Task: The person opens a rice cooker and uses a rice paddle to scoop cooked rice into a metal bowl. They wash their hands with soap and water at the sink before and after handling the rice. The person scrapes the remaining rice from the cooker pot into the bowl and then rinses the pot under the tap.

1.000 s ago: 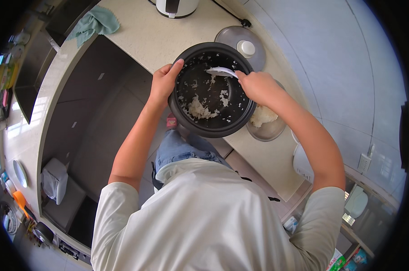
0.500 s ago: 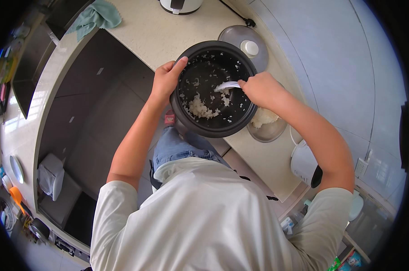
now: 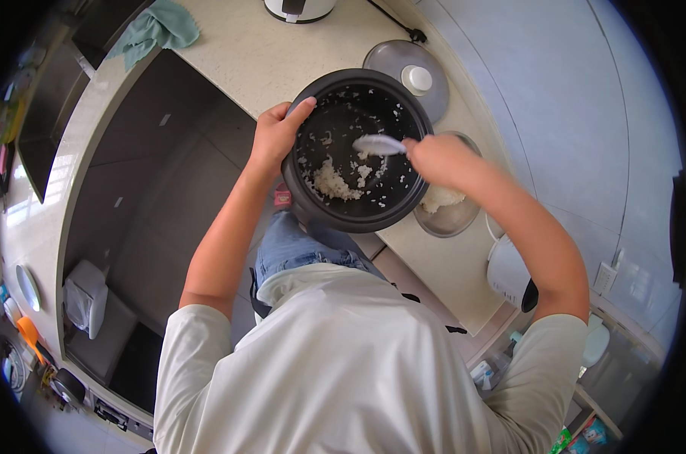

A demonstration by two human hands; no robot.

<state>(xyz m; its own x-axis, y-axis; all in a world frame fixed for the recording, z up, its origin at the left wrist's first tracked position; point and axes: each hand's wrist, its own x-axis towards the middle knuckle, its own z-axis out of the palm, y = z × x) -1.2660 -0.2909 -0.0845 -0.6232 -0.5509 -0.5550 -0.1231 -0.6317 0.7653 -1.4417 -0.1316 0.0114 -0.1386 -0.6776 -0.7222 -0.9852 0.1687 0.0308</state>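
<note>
Left hand (image 3: pixel 277 136) pinching the pot (image 3: pixel 350 222) at ten o'clock; right hand (image 3: pixel 440 159), at three, closed around the spoon (image 3: pixel 379 144); rice (image 3: pixel 333 183) clumped inside toward seven o'clock.

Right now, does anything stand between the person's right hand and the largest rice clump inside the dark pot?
Only a smaller rice clump and the white paddle, which extends from the right hand into the dark pot; nothing else visible bars the largest rice clump.

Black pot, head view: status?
Left hand gripping black pot by rim. Right hand holding white rice paddle, blurred, over pot interior. Rice clumped and scattered inside. White-knobbed lid on counter partly hidden by pot; nothing visibly blocking paddle.
</note>
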